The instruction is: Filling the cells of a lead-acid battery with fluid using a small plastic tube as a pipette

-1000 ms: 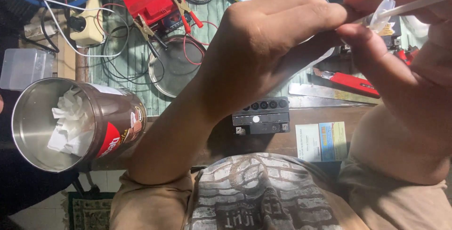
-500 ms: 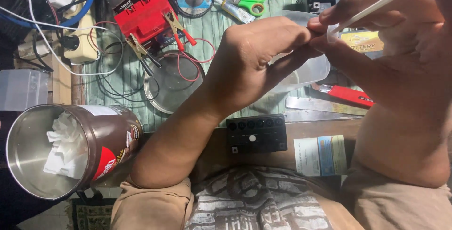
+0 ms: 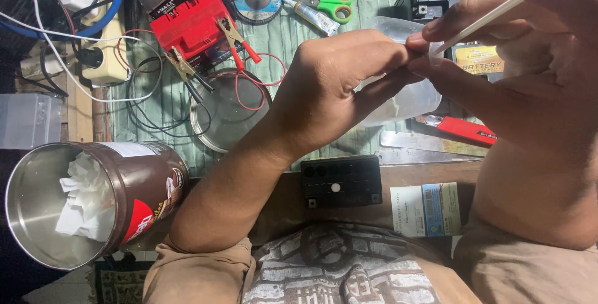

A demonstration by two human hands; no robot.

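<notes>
My left hand [image 3: 339,86] is raised over the bench, its fingers pinched on the end of a thin white stick [image 3: 476,25] and on a clear plastic wrapper [image 3: 402,95] that hangs below. My right hand [image 3: 529,48] grips the same white stick higher up, between thumb and fingers, close to the camera. The two hands touch at the fingertips. What lies inside the clear wrapper is not discernible.
A red battery box [image 3: 190,20] with red and black clips sits at the back on a green mat [image 3: 280,42], beside a round metal lid [image 3: 227,111], green scissors [image 3: 336,2] and a power strip [image 3: 106,48]. A brown tin [image 3: 134,185] holding crumpled tissue lies left; a black block [image 3: 341,181] is near.
Both hands have shifted down and right in the view, still joined on the stick. The view has moved, bringing more of the bench's back into sight.
</notes>
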